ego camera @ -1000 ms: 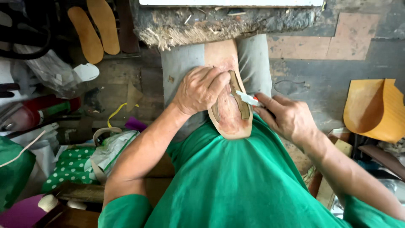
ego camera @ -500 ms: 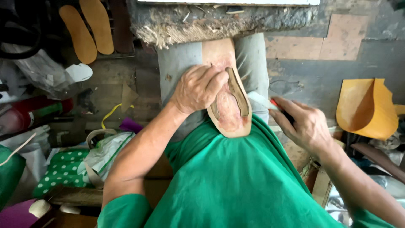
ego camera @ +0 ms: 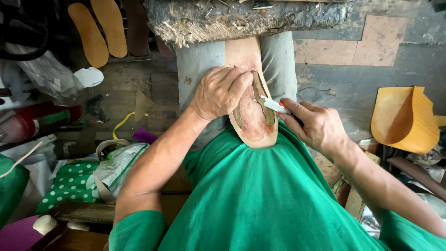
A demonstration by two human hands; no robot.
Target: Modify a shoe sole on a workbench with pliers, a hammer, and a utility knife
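now the sole [ego camera: 251, 116] lies on the lap, long axis running away from the body; left hand [ego camera: 220, 93] curls closed over its left edge; right hand [ego camera: 316, 125], just right of it, pinches a small brush [ego camera: 272, 104] whose tip touches the strip [ego camera: 262, 100].

Two tan flat insoles [ego camera: 97, 32] lie upper left; a curved orange leather piece [ego camera: 404, 118] sits right; green polka-dot cloth [ego camera: 69, 186] lower left.
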